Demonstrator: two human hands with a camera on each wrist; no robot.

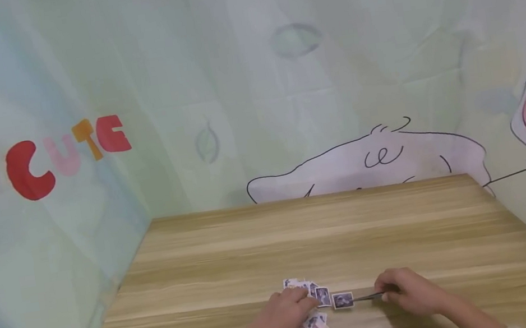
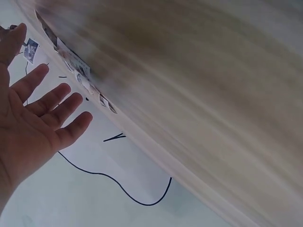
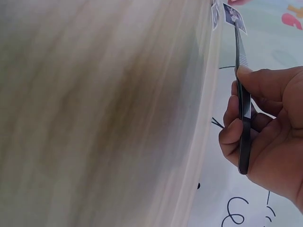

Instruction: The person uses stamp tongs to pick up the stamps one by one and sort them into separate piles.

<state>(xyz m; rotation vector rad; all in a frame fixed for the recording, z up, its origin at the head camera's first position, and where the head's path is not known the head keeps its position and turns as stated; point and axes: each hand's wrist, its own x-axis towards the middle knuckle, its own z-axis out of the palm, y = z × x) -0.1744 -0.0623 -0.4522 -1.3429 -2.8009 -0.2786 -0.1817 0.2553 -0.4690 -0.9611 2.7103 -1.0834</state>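
My right hand (image 1: 411, 290) grips a pair of dark metal tweezers (image 3: 244, 142), thumb on one side and curled fingers on the other. At the tweezers' tips is a small picture card (image 1: 343, 300), dark with a white border; it stands clear of the table in the right wrist view. My left hand (image 1: 286, 319) is over a loose pile of similar small cards (image 1: 317, 323), partly hiding them. Its fingers are spread and fairly straight in the left wrist view, with nothing gripped. Another dark card (image 1: 322, 296) lies by its fingertips, left of the tweezed one.
Both hands work near the front of a wood-grain table (image 1: 236, 258). Behind it and along both sides hangs a pale printed cloth (image 1: 170, 87) with coloured letters and cartoon drawings.
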